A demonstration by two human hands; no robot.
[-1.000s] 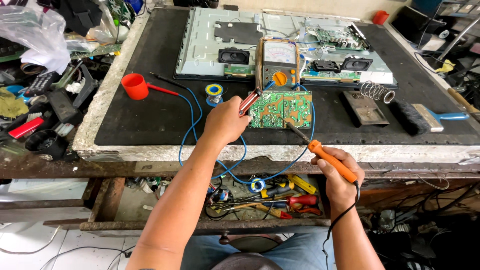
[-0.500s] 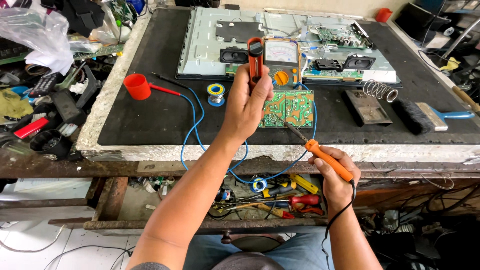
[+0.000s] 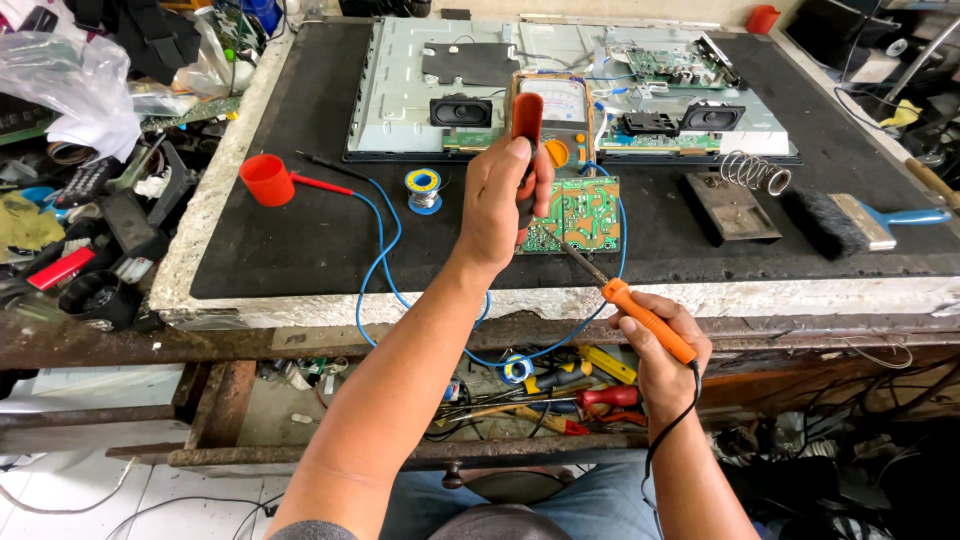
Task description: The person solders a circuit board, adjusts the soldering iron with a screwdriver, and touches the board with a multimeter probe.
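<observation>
Both our hands are busy over the near edge of the desk [image 3: 300, 250]. Our left hand [image 3: 505, 200] is raised above the dark mat, fingers curled tight around a red-orange tool [image 3: 527, 125] held upright, its top sticking out above the thumb; we cannot tell exactly what kind of tool it is. Our right hand [image 3: 665, 360] sits nearer, just off the desk's front edge, fist closed around the orange handle of a soldering iron [image 3: 640, 315]. The iron slants up and to the left, and its metal tip reaches the near edge of a green circuit board [image 3: 580, 215] lying flat on the mat, just right of our left hand.

A blue wire [image 3: 385, 240] loops across the mat and down over the front edge. To the left lie a red cup-shaped piece [image 3: 266, 180] with a thin probe lead, and a small spool of solder [image 3: 424, 188]. On the far side rests an opened flat panel [image 3: 400, 90] with speakers and boards, and an orange meter [image 3: 560, 110] stands behind our left hand. To the right we see a coiled iron stand [image 3: 750, 175] and a blue-handled brush [image 3: 860, 220]. Below the desk, an open drawer [image 3: 560, 385] holds pliers and screwdrivers.
</observation>
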